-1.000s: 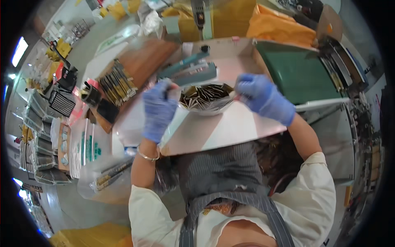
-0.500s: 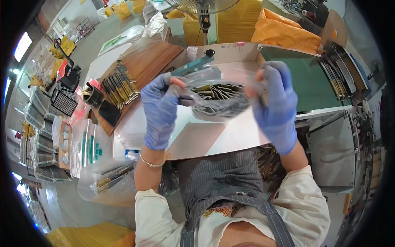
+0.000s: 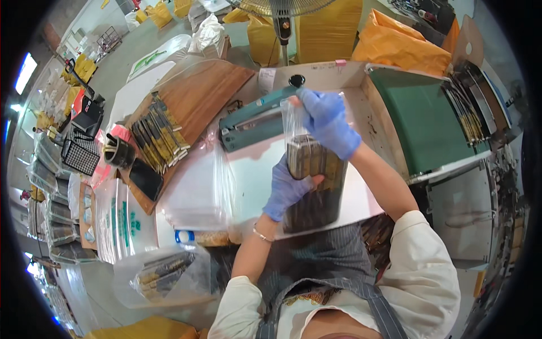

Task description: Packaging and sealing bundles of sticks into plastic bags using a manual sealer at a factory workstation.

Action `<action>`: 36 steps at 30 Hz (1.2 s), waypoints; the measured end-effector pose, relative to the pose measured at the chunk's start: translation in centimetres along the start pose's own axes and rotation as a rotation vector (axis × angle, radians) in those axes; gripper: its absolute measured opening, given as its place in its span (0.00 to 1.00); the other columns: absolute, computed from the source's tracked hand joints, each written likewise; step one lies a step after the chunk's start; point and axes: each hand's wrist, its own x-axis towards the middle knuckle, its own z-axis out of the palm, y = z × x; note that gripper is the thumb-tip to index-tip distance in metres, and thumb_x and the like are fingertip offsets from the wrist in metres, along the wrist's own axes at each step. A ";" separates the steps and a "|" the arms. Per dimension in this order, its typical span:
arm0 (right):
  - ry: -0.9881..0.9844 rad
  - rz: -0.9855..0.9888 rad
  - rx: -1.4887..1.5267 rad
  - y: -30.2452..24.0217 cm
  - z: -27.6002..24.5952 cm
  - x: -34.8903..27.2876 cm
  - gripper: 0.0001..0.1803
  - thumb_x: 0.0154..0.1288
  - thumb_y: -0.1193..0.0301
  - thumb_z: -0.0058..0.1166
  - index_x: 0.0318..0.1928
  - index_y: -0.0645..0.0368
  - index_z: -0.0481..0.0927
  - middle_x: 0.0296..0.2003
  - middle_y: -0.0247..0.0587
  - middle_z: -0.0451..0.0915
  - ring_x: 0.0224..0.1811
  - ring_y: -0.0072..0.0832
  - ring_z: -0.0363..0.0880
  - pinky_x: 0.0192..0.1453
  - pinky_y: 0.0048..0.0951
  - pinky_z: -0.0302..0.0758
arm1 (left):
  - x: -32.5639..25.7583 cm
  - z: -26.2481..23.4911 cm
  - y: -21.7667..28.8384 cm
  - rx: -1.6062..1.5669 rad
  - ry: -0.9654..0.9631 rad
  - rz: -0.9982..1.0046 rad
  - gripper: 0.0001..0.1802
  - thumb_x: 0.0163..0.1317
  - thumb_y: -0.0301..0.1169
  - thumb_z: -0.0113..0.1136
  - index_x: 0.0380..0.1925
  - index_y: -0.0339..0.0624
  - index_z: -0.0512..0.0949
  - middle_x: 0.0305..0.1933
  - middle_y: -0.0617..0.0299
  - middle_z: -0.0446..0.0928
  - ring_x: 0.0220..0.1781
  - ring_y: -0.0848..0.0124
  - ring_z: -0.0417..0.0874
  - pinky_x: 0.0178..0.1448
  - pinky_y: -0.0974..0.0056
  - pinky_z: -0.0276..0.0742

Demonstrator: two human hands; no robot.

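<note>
In the middle, a clear plastic bag [image 3: 314, 202] packed with a block of dark, gold-patterned flat pieces stands upright near the table's front edge. My left hand [image 3: 287, 191], in a blue glove with bare fingertips, is closed around the bag's left side, its thumb across the front. Above it my right hand [image 3: 332, 123], gloved alike, pinches the bag's loose, gathered top. Just behind the hands lies a long teal bag sealer [image 3: 240, 137] with a black knob at its far end. A stack of clear empty bags [image 3: 195, 189] lies to the left of my left hand.
Several dark-and-gold strips [image 3: 155, 133] lie on a brown wooden board [image 3: 209, 85] at left, near a dark cup of tools [image 3: 117, 151] and a black flat object [image 3: 147, 179]. A green-topped surface [image 3: 420, 121] adjoins at right. A fan [image 3: 282, 25] stands behind.
The bag has come down from mid-air to the table and turned upright. My left hand moved down and right to its side; my right hand moved left to its top.
</note>
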 end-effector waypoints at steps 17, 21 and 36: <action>0.135 0.884 0.837 14.6 15.0 -3.6 0.11 0.61 0.69 0.51 0.43 0.55 0.78 0.32 0.35 0.78 0.34 0.22 0.76 0.40 0.25 0.76 | 7.8 -10.3 -11.6 -0.198 0.412 -0.328 0.15 0.51 0.34 0.65 0.37 0.38 0.81 0.37 0.61 0.80 0.38 0.70 0.79 0.46 0.68 0.74; 0.094 1.003 1.237 12.4 15.7 -3.9 0.10 0.58 0.66 0.54 0.40 0.54 0.78 0.30 0.31 0.76 0.32 0.21 0.75 0.38 0.25 0.75 | 3.7 -9.0 -8.0 -0.387 0.310 -0.448 0.25 0.63 0.44 0.50 0.53 0.36 0.71 0.51 0.56 0.75 0.51 0.66 0.76 0.58 0.64 0.69; 0.321 0.477 0.047 4.2 13.9 -6.9 0.32 0.57 0.68 0.48 0.64 0.50 0.59 0.54 0.58 0.66 0.51 0.51 0.70 0.52 0.43 0.70 | -9.3 -22.3 0.7 0.315 0.313 -0.206 0.17 0.57 0.34 0.59 0.43 0.33 0.74 0.44 0.52 0.77 0.45 0.63 0.75 0.49 0.62 0.72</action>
